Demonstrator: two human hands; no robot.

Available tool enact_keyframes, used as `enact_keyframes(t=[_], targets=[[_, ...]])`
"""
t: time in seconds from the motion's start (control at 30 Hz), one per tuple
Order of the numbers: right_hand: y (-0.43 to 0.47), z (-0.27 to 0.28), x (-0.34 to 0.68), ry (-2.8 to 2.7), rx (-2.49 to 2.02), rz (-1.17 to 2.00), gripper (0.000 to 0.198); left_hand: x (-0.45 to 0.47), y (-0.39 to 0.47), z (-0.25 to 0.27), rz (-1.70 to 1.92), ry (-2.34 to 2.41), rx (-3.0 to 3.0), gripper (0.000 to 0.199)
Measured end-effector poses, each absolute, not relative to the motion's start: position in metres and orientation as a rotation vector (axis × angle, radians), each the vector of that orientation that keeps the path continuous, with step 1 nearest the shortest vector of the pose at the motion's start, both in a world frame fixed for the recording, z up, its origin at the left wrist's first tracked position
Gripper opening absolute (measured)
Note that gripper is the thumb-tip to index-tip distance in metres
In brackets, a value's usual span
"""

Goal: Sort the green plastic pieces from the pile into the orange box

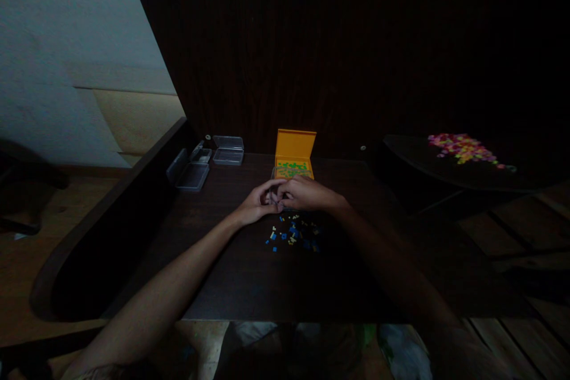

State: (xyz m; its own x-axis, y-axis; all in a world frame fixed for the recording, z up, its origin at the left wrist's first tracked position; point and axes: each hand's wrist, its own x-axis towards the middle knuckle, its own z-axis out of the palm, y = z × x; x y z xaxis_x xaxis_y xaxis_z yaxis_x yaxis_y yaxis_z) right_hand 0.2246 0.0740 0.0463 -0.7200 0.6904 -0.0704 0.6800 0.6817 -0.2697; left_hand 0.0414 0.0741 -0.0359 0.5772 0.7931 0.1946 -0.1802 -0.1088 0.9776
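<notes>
Both my hands meet at the middle of the dark desk, around what looks like a clear plastic box [276,173], mostly hidden by them. My left hand [258,202] is curled around the box's left side. Over the box, my right hand [305,193] has its fingers bent and pressed together near the left fingertips; whatever they pinch is too small to make out. Just below the hands lies a scatter of small blue and pale yellow pieces [293,230]. Directly behind them stands an open yellow box [295,145] holding many small green pieces [291,167].
Clear plastic cases with raised lids, such as one case [228,156] and another case [192,181], sit at the back left. On a dark side surface [409,154] at the right lies a pile of pink, red and yellow bits [465,148]. A raised panel [111,219] borders the desk's left.
</notes>
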Motion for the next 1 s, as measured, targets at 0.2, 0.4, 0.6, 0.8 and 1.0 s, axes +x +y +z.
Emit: enact_keyframes(t=[0.2,0.4,0.6,0.8,1.0], targets=[[0.071,0.045,0.218,-2.805,-1.254,0.346,0.019,0.042,0.073,-0.036,0.914,0.526,1.415,0.068],[0.071,0.041,0.214,-2.806,-1.323,0.253,0.022,0.043,0.073,-0.033,0.925,0.527,1.397,0.068],[0.071,0.039,0.213,-2.788,-1.405,0.180,0.026,0.044,0.072,-0.034,0.909,0.579,1.351,0.070],[0.069,0.038,0.211,-2.737,-1.483,0.159,0.029,0.044,0.072,-0.034,0.893,0.580,1.324,0.068],[0.069,0.046,0.216,-2.758,-1.384,0.141,0.028,0.043,0.074,-0.036,0.879,0.553,1.348,0.066]])
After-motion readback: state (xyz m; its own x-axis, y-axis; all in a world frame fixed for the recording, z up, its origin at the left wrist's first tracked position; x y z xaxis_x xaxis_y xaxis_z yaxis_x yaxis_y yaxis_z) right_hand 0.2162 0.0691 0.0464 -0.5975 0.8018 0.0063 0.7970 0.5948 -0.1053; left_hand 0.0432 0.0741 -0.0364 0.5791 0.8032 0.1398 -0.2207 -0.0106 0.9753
